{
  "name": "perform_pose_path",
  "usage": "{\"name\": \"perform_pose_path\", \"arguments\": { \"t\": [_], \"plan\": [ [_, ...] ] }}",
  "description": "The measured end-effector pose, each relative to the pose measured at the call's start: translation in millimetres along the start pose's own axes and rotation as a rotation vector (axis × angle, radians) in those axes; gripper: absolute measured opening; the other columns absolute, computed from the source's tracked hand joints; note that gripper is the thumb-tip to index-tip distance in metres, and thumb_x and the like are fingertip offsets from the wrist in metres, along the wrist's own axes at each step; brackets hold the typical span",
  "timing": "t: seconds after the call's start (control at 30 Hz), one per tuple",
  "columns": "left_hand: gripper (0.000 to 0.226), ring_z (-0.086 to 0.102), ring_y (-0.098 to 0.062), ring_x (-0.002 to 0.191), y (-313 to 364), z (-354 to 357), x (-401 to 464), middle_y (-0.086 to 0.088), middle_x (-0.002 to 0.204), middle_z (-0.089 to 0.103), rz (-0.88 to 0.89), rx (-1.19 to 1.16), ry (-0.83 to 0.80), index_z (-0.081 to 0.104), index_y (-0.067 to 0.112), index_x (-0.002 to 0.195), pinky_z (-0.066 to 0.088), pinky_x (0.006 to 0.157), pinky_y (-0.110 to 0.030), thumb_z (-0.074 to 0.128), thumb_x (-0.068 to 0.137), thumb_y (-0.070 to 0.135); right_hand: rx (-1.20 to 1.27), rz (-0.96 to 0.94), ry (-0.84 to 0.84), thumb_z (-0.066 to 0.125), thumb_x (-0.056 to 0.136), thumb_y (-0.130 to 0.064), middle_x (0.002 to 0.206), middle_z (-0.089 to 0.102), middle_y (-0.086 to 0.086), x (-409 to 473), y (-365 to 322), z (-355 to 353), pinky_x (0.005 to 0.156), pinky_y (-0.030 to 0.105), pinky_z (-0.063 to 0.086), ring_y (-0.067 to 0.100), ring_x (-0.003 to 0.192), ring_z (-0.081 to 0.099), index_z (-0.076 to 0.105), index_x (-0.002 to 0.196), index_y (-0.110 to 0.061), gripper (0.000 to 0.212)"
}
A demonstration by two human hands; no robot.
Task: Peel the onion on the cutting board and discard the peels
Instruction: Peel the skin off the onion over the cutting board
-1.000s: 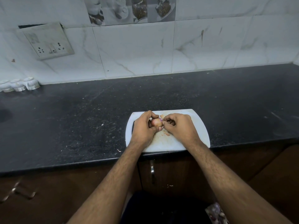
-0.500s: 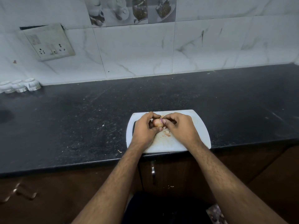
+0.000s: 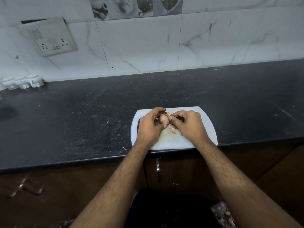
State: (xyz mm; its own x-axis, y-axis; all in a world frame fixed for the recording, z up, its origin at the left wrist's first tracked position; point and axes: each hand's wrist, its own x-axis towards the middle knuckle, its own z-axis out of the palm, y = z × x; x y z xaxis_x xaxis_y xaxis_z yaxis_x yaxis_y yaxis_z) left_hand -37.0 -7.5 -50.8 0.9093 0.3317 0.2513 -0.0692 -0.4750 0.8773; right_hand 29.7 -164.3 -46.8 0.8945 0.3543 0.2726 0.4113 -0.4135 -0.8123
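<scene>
A small pale pink onion (image 3: 164, 119) is held just above the white cutting board (image 3: 206, 125) at the counter's front edge. My left hand (image 3: 150, 126) wraps around its left side and grips it. My right hand (image 3: 189, 125) presses its fingertips against the onion's right side, pinching at the skin. Small bits of peel (image 3: 172, 131) lie on the board under my hands. The underside of the onion is hidden by my fingers.
The black stone counter (image 3: 82, 116) stretches left and right of the board. Three small white jars (image 3: 22, 82) stand at the far left by the tiled wall. A socket plate (image 3: 49, 37) hangs on the wall. Purple peels (image 3: 222, 213) lie low at the right.
Both hands stay on the onion over the board; the fingers have shifted slightly and a little more of the onion shows between them.
</scene>
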Motion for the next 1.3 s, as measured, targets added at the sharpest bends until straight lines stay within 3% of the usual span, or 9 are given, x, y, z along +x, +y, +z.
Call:
{"name": "perform_pose_path", "arguments": {
  "t": [0.13,0.4,0.63,0.8,0.9,1.07,1.3],
  "plan": [
    [0.060,0.070,0.001,0.110,-0.9,1.3,-0.5,0.005,0.113,0.077,-0.023,-0.078,0.024,0.065,0.018,0.127,0.054,0.094,-0.013,0.083,0.078,-0.011,0.107,0.042,-0.036,0.077,0.091,-0.026,0.066,0.075,-0.004,0.5,2.7,-2.3,0.045,0.019,0.048,0.002,0.058,0.068,0.082,0.095,-0.022,0.007],
    [0.059,0.070,-0.003,0.112,-2.1,0.4,3.5,0.001,0.117,0.077,-0.063,-0.091,0.006,0.067,0.019,0.123,0.057,0.094,-0.016,0.087,0.075,-0.008,0.208,0.155,-0.071,0.081,0.088,-0.019,0.074,0.078,0.002,8.7,2.6,-4.0,0.039,0.021,0.043,0.018,0.072,0.077,0.081,0.091,-0.016,0.004],
    [0.057,0.069,0.001,0.109,-0.1,0.9,2.3,0.006,0.111,0.074,-0.061,-0.092,0.010,0.067,0.016,0.123,0.055,0.086,-0.009,0.088,0.075,-0.007,0.064,0.047,0.035,0.079,0.087,-0.021,0.065,0.074,-0.010,3.3,1.3,2.4,0.044,0.016,0.045,-0.002,0.053,0.062,0.081,0.086,-0.020,0.002],
    [0.048,0.071,-0.005,0.106,-2.0,1.1,2.4,0.006,0.109,0.076,-0.010,-0.053,-0.001,0.070,0.015,0.116,0.058,0.093,-0.018,0.087,0.076,-0.005,-0.021,0.006,0.046,0.079,0.088,-0.022,0.073,0.075,-0.013,2.5,-1.3,1.9,0.060,0.010,0.050,-0.006,0.064,0.066,0.081,0.090,-0.021,0.004],
    [0.042,0.073,-0.011,0.104,-3.6,1.2,2.4,0.003,0.106,0.076,0.002,-0.053,-0.022,0.070,0.015,0.111,0.058,0.094,-0.023,0.085,0.078,-0.006,-0.028,0.009,0.054,0.078,0.088,-0.022,0.068,0.073,-0.012,2.2,-0.9,3.1,0.058,0.010,0.048,-0.006,0.057,0.062,0.080,0.087,-0.020,0.003],
    [0.040,0.074,-0.003,0.100,-5.4,2.0,3.9,0.007,0.105,0.076,-0.003,-0.098,-0.053,0.065,0.024,0.102,0.057,0.088,-0.016,0.083,0.081,-0.005,-0.034,0.034,0.056,0.077,0.087,-0.022,0.066,0.073,-0.007,1.0,0.5,3.6,0.057,0.018,0.054,0.000,0.056,0.060,0.077,0.084,-0.022,0.004],
    [0.040,0.076,-0.011,0.102,-6.7,1.3,3.5,0.004,0.110,0.077,-0.016,-0.165,-0.043,0.059,0.024,0.092,0.061,0.090,-0.025,0.083,0.082,-0.006,-0.057,0.076,0.120,0.075,0.087,-0.020,0.065,0.068,-0.013,3.7,2.8,3.4,0.054,0.009,0.044,-0.005,0.055,0.059,0.074,0.080,-0.024,0.008]
  ]
}}
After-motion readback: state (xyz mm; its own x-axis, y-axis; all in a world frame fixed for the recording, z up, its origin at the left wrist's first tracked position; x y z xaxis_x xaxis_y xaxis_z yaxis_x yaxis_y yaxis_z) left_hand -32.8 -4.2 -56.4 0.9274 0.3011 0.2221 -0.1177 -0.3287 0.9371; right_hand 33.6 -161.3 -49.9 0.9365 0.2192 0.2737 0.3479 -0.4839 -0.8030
